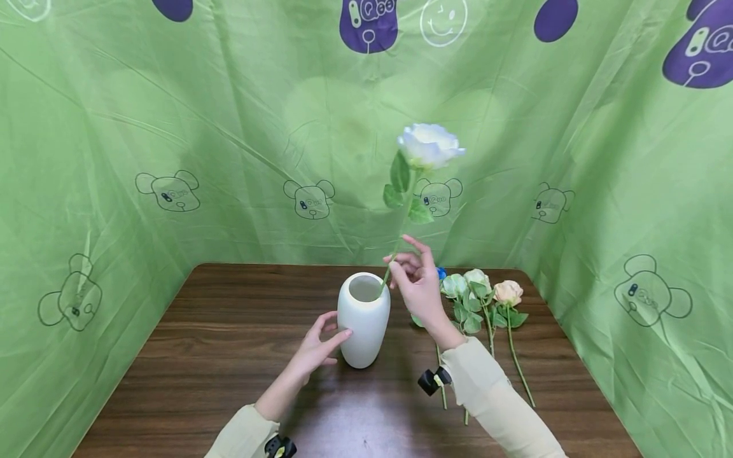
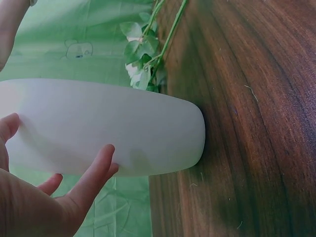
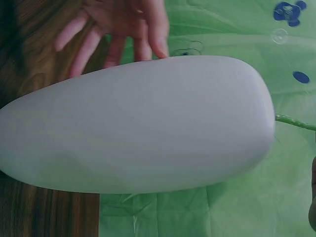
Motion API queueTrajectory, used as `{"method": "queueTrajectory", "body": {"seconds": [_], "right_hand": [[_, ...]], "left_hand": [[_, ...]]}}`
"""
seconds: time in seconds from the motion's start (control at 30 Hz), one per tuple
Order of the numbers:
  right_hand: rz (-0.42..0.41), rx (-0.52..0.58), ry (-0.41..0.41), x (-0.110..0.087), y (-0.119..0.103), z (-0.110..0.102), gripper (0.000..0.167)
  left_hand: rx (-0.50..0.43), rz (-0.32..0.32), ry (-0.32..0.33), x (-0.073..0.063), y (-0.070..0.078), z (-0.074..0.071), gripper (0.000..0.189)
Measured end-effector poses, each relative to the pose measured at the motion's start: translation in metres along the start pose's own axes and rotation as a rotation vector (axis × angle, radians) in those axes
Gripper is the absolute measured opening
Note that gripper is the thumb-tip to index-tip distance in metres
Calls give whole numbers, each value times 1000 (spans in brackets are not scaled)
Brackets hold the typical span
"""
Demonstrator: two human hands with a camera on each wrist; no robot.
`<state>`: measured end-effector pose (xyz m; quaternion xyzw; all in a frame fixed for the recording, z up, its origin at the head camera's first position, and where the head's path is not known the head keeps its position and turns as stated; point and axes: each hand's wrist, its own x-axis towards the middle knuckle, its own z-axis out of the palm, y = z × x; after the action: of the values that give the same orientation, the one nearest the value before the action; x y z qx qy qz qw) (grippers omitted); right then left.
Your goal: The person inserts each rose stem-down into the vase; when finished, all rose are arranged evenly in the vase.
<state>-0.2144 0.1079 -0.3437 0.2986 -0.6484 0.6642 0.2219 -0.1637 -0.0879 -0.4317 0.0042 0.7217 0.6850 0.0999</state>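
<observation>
a white vase (image 1: 363,334) stands upright near the center of a brown wooden table (image 1: 229,331). at its eight o'clock, the left hand (image 1: 314,346) touches its side, fingers spread. at two o'clock, the right hand (image 1: 419,287) pinches the stem of a white flower (image 1: 431,146), stem at the vase's mouth, bloom toward one o'clock. loose flowers (image 1: 476,280) lie at three.

Your left forearm (image 1: 280,392) slants in from the table's (image 1: 217,343) near edge; your left hand (image 1: 316,348) sits low, thumb and fingers spread apart. Your right forearm (image 1: 495,401) reaches toward the far edge, your right hand (image 1: 420,287) raised higher, thumb and fingers pinching, one finger extended.
</observation>
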Motion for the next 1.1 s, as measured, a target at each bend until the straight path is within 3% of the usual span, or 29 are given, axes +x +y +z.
{"method": "queueTrajectory", "body": {"seconds": [0.23,0.4,0.6,0.83,1.1], "right_hand": [[18,-241,-188,-10,-2,10,43],[25,-342,-263,-17,6,11,42],[28,-444,-297,-22,30,5,44],[22,-503,-319,-22,30,3,41],[45,-491,-334,-22,28,3,34]], "left_hand": [[-3,-4,4,13,-22,-2,62],[16,-1,9,16,-27,-2,64],[35,6,7,17,-28,-3,65],[37,6,7,17,-29,-3,64],[13,0,0,16,-24,-3,64]]}}
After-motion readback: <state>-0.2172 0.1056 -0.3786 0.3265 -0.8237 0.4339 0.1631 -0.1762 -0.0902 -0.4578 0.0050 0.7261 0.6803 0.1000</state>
